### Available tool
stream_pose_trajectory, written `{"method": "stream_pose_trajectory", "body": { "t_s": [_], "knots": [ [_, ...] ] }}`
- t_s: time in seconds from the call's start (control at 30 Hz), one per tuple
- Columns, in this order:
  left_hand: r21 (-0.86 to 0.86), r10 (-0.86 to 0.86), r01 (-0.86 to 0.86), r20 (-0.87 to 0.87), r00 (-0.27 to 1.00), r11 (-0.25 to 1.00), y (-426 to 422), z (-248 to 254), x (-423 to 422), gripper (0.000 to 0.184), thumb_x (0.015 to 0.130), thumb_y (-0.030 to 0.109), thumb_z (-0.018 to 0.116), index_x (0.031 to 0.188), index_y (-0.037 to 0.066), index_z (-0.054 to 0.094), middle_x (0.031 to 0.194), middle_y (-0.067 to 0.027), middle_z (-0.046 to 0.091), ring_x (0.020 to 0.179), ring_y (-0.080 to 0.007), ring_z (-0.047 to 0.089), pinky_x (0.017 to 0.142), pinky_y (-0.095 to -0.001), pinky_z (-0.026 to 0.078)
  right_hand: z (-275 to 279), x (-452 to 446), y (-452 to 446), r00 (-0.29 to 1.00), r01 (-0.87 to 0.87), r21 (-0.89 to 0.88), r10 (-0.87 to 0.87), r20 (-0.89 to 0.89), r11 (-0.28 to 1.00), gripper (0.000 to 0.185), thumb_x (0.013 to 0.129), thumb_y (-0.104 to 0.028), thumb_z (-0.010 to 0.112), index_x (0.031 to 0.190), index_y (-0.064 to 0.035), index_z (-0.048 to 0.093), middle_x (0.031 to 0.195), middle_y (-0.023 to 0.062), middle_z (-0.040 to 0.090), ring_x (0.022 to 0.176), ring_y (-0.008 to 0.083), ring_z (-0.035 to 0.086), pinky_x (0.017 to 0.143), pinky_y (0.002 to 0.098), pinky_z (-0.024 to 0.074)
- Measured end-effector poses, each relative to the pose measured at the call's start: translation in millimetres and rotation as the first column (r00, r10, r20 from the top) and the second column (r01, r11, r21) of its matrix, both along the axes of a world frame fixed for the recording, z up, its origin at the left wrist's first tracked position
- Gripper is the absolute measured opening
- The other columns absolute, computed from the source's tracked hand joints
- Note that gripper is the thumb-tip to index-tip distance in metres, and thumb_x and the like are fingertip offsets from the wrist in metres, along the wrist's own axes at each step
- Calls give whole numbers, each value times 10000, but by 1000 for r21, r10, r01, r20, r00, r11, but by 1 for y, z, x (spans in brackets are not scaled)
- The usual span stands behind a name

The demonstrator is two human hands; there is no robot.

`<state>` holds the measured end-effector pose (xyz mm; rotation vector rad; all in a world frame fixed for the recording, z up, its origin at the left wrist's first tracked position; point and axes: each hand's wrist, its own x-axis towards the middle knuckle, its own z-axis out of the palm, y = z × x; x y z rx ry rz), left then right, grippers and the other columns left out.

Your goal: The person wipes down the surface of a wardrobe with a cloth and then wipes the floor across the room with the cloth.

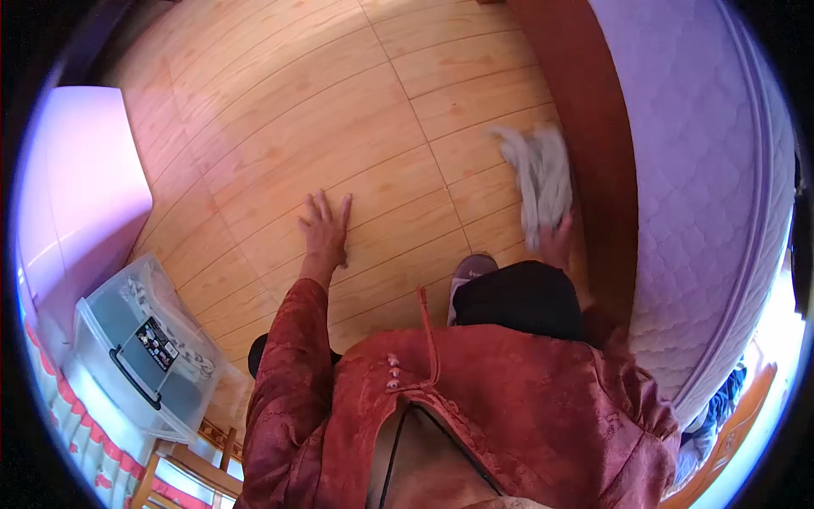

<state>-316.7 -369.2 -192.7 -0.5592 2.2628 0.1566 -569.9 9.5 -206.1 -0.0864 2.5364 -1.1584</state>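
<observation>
The left hand (323, 235) was spread wide and empty at ten o'clock, the right hand (555, 241) closed around grey cloth (547, 174) at two, where the close bed frame (598, 170) threatened a snag!

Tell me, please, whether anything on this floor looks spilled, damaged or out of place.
Nothing stands out: the tan wood-grain floor shows no visible spill or damage. The crumpled, pale grey cloth looks blurred, but it is at the bare right hand beside the reddish-brown bed frame, so it hardly seems misplaced.
</observation>
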Motion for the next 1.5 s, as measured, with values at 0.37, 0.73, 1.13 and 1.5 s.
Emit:
{"method": "stream_pose_trajectory", "body": {
  "t_s": [0.37, 0.73, 1.13, 1.5],
  "knots": [
    [-11, 3, -3, -19, 1000, 1000, 3, -9, 3, 1365, 436, 305, 917, 1491, 248, 54, 1494, -312, 44, 1353, -540, 103, 953, -678, 328, -42, 39, 133, 986, -25, 548, -70, 152, 836, 458, 798, -158, 554, 1222, -9, 466, 1194, 169, 524, 1113, 292, 501, 957, 386, 386],
    [7, 41, -40, -114, 993, 999, 2, -14, 11, 1448, 327, 315, 937, 1490, 241, 77, 1493, -311, 47, 1358, -531, 87, 952, -692, 306, -80, -150, -167, 968, -133, 391, 204, -147, 911, 371, 802, -177, 534, 1143, -31, 540, 1152, 172, 570, 1056, 307, 546, 905, 380, 426],
    [5, 49, -48, -46, 998, 999, 0, -11, 8, 1449, 356, 336, 936, 1493, 256, 41, 1506, -296, 23, 1374, -509, 64, 972, -676, 286, -10, -199, -294, 935, -123, -114, 77, -347, 986, 375, 808, -176, 539, 1153, -31, 539, 1170, 189, 540, 1109, 322, 496, 955, 375, 385],
    [22, 76, -75, -47, 996, 997, 1, -6, 10, 1393, 402, 251, 927, 1490, 296, 58, 1520, -261, 35, 1386, -485, 60, 970, -688, 283, -32, -43, -43, 888, -409, 442, 460, -10, 799, 470, 783, -108, 575, 1216, -9, 422, 1155, 213, 479, 1124, 369, 463, 946, 439, 375]
  ]
}}
